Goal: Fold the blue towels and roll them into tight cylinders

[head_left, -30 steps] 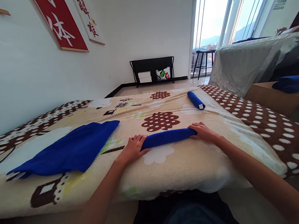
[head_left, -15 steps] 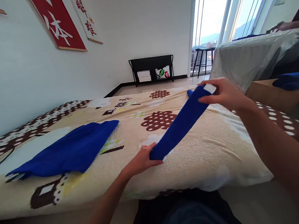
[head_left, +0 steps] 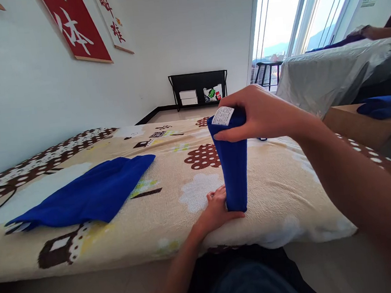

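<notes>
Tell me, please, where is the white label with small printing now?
In the head view, the white label is just right of centre, on the upper end of the blue roll, beside the gripping right hand.

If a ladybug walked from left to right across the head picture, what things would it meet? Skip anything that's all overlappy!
Spread-out blue cloth → held blue roll → black stool → folded blue cloth.
</notes>
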